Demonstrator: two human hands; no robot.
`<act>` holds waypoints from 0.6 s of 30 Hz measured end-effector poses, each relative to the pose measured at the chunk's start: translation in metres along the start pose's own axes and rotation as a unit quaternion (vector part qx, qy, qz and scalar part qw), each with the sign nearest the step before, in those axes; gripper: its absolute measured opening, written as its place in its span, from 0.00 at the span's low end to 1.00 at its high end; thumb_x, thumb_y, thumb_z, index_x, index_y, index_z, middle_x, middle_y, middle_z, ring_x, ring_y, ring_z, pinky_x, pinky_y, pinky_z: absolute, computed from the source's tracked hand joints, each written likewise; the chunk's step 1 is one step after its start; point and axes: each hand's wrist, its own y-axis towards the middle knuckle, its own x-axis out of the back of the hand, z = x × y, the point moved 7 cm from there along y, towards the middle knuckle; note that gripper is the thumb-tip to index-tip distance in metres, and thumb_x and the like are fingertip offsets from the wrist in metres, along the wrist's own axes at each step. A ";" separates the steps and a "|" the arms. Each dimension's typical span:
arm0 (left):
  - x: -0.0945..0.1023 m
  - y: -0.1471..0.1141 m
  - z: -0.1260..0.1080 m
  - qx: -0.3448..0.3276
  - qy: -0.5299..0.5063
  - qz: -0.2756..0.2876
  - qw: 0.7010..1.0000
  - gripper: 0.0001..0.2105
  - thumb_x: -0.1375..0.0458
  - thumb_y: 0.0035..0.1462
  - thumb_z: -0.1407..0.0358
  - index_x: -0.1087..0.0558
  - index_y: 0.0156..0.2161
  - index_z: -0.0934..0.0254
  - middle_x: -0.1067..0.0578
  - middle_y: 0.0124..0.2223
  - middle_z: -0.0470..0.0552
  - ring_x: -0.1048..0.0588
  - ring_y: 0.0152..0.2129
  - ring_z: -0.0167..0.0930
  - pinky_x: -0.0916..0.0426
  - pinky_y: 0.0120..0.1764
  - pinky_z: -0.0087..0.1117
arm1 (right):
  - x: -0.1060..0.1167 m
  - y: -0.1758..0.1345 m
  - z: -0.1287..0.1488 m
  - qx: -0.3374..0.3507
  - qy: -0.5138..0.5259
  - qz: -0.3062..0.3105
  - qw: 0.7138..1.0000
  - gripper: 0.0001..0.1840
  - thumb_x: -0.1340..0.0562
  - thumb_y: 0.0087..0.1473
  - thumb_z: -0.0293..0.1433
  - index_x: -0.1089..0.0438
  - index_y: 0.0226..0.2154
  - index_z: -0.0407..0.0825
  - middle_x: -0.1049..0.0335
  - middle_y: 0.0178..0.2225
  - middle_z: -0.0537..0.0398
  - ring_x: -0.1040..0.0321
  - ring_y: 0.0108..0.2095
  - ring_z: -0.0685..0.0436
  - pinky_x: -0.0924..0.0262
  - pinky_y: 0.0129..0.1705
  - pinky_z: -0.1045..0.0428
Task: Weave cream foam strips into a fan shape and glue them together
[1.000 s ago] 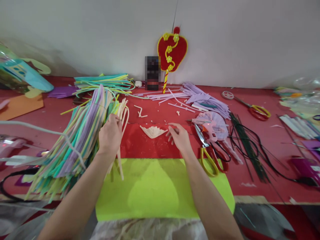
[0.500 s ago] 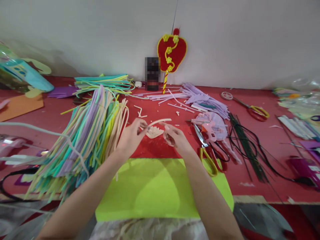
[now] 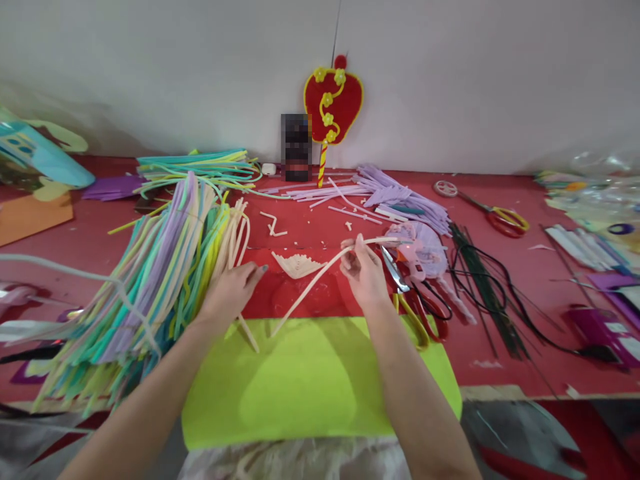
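Observation:
My right hand (image 3: 364, 270) pinches a long cream pipe cleaner (image 3: 310, 291), which bends over the fingers; one end slants down toward the lime-green mat (image 3: 300, 380) and the other points right. My left hand (image 3: 234, 287) is beside the cream strands at the right edge of a big bundle of pastel pipe cleaners (image 3: 150, 267), its fingers stretched out and apparently holding nothing. Between the hands, a fan-shaped piece of cream pipe cleaner (image 3: 297, 265) lies flat on the red table (image 3: 300, 227). Under my left hand, a cream strand end (image 3: 249, 333) sticks out over the mat.
Right of my right hand lie yellow-and-red-handled scissors (image 3: 395, 270) and a pink glue gun (image 3: 416, 252). Lilac pipe cleaners (image 3: 390, 190), green wires (image 3: 487, 293) and another pair of scissors (image 3: 480, 207) lie beyond. A red apple-shaped ornament (image 3: 333, 103) stands against the wall.
My hands have moved apart: the left has let go of the cream pipe cleaner and gone left toward the bundle. The strand now hangs from my right hand. The view has shifted slightly.

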 end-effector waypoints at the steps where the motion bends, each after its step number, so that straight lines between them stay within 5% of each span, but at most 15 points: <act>1: 0.002 -0.001 0.008 0.005 0.016 0.003 1.000 0.17 0.58 0.62 0.55 0.32 0.31 0.61 0.25 0.29 0.50 0.27 0.27 0.31 0.38 0.31 0.29 | 0.000 0.000 0.001 0.005 0.008 0.000 1.000 0.20 0.41 0.52 0.50 0.32 0.30 0.50 0.33 0.29 0.57 0.46 0.19 0.56 0.53 0.17 0.58; 7: 0.018 -0.004 0.026 0.016 0.125 -0.008 0.992 0.19 0.59 0.62 0.53 0.32 0.29 0.61 0.26 0.26 0.51 0.28 0.23 0.32 0.41 0.28 0.30 | -0.003 -0.001 -0.001 -0.011 0.051 0.021 0.998 0.20 0.42 0.53 0.51 0.34 0.31 0.51 0.39 0.22 0.61 0.48 0.17 0.56 0.51 0.17 0.58; 13: 0.013 -0.002 0.014 -0.062 0.066 0.109 0.990 0.15 0.53 0.59 0.54 0.30 0.30 0.61 0.26 0.29 0.51 0.27 0.26 0.32 0.37 0.31 0.30 | -0.002 0.000 0.001 -0.028 0.052 0.018 0.998 0.21 0.38 0.48 0.52 0.34 0.28 0.51 0.49 0.15 0.66 0.55 0.15 0.55 0.58 0.16 0.57; 18: 0.033 -0.004 -0.017 -0.077 -0.087 0.008 0.993 0.14 0.48 0.57 0.57 0.29 0.45 0.60 0.25 0.43 0.52 0.25 0.35 0.33 0.32 0.41 0.34 | -0.023 -0.012 -0.008 -0.067 -0.049 0.147 0.986 0.22 0.41 0.52 0.51 0.30 0.30 0.48 0.54 0.11 0.68 0.59 0.12 0.56 0.61 0.15 0.57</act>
